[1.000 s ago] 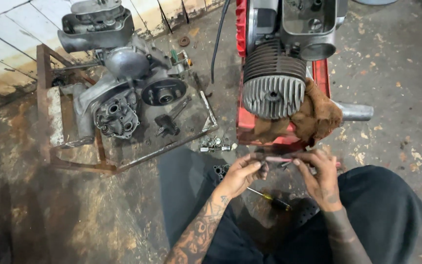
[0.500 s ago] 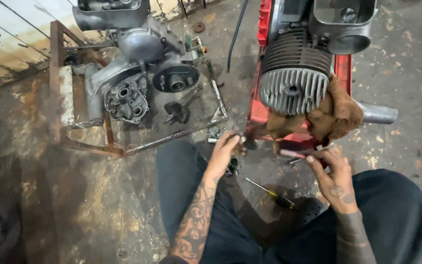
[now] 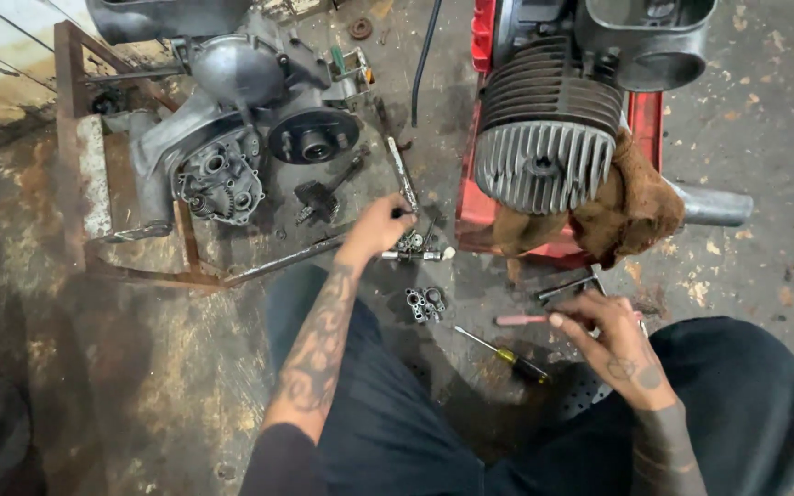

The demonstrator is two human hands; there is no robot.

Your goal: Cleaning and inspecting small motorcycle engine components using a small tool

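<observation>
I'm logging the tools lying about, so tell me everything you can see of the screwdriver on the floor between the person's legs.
The screwdriver lies flat on the stained concrete floor, slanted, its thin bare-metal shaft toward the upper left and its handle toward the lower right. The handle looks like plastic, yellow next to the shaft and black at the end. Neither hand touches it; the right hand is nearest. The tip is too small to tell its type.

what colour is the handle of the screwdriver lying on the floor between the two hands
Yellow and black, on the thin-shafted screwdriver lying on the floor; seen in the head view.
</observation>
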